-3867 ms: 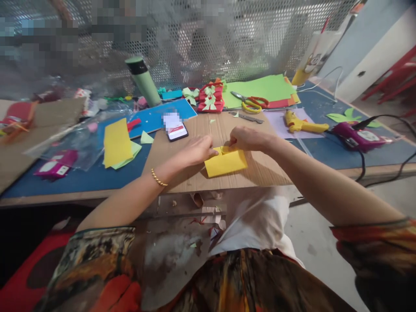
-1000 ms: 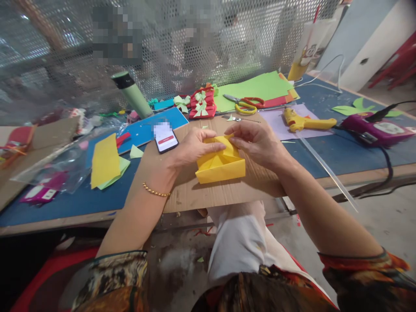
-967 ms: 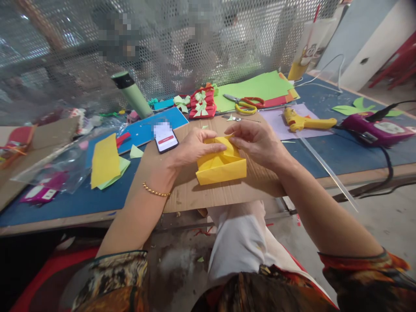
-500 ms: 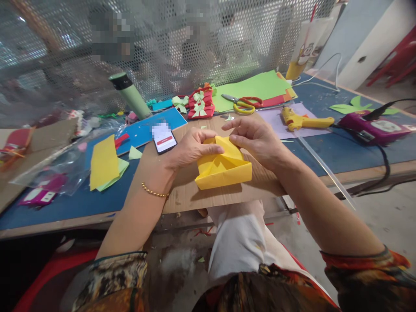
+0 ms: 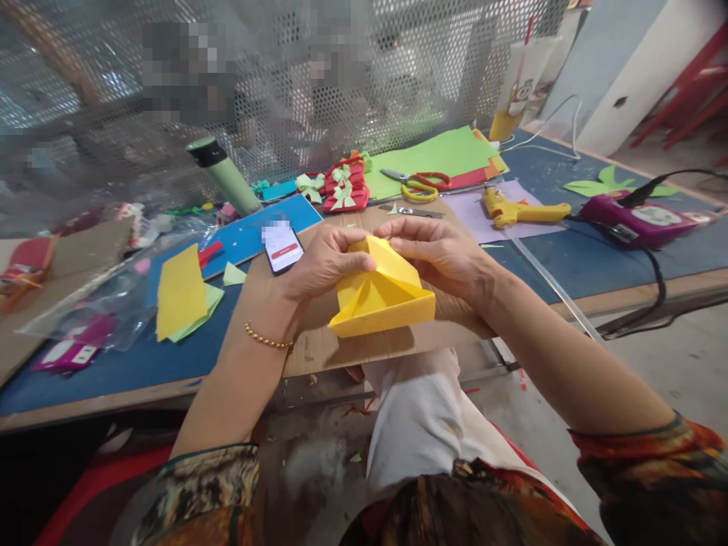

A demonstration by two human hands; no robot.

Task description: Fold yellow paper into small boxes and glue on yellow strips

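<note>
Folded yellow paper [image 5: 387, 290], one piece, occupies two hands [image 5: 324, 262] [image 5: 449, 254].

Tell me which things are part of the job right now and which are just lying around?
Part of the job:
folded yellow paper, held by the left hand and right hand
cardboard beneath it, probably the work surface

Just lying around, it seems:
phone
scissors
yellow glue gun
green bottle

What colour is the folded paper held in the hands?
The folded paper is yellow; see the head view.
</note>
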